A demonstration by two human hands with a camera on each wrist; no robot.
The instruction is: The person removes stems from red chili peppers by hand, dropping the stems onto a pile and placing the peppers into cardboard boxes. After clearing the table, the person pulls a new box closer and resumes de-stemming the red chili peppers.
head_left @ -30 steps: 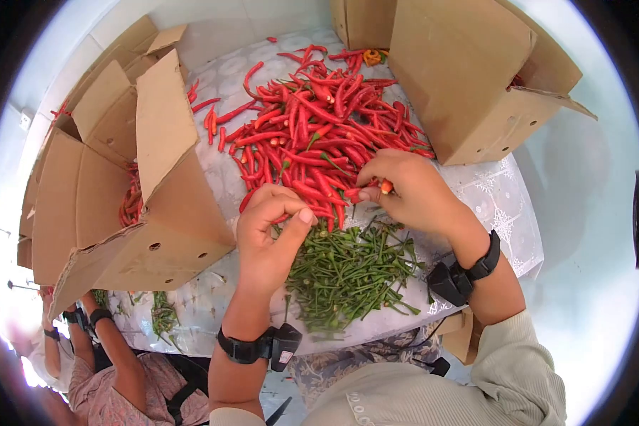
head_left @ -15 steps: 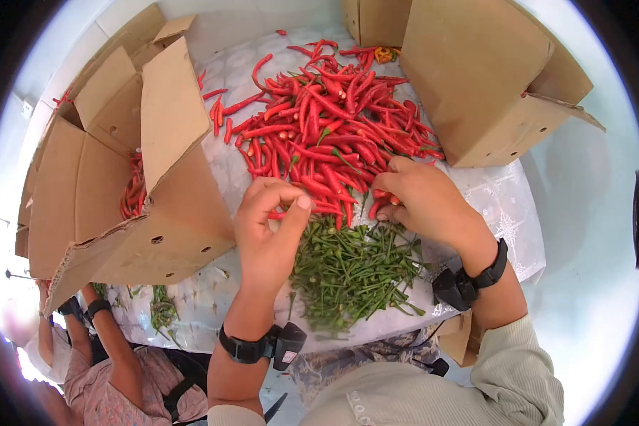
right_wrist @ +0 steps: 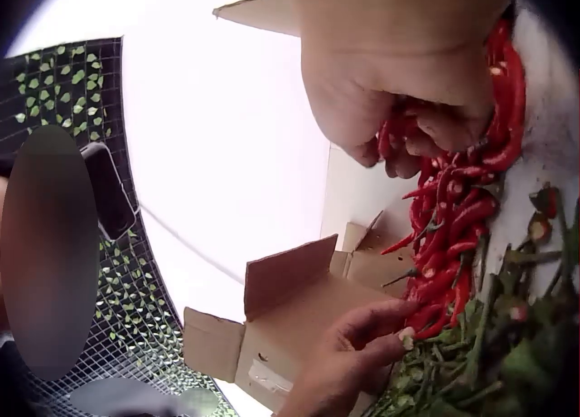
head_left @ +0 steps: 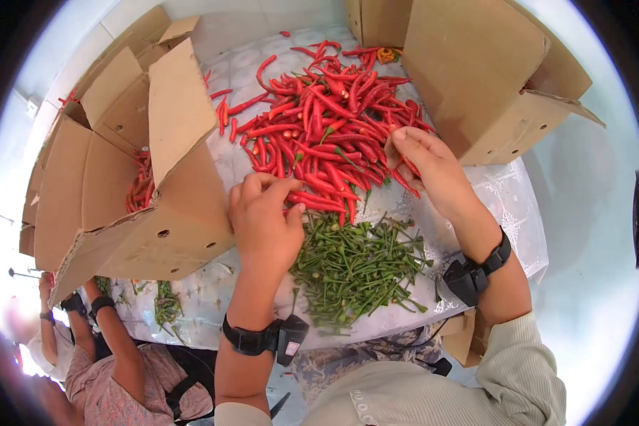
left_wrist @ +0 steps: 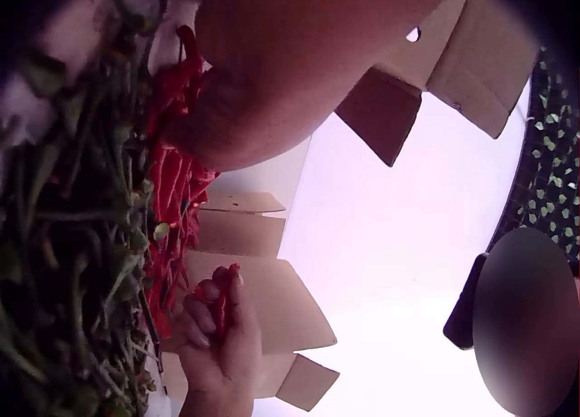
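A heap of red chillies lies on the white patterned tablecloth, with a pile of green stems in front of it. My left hand rests at the heap's near edge, fingers curled over a red chilli. My right hand is at the heap's right side and grips a few red chillies. The right wrist view shows those chillies between its curled fingers, and the left hand low by the stems. In the left wrist view the right hand holds red chillies.
An open cardboard box with chillies inside stands at the left. A second cardboard box stands at the right, close behind my right hand. Another person sits at the lower left. The table edge runs just behind the stems.
My right hand has left the near edge by the stems and moved up into the right side of the heap. My left hand has dropped onto the heap's near edge.
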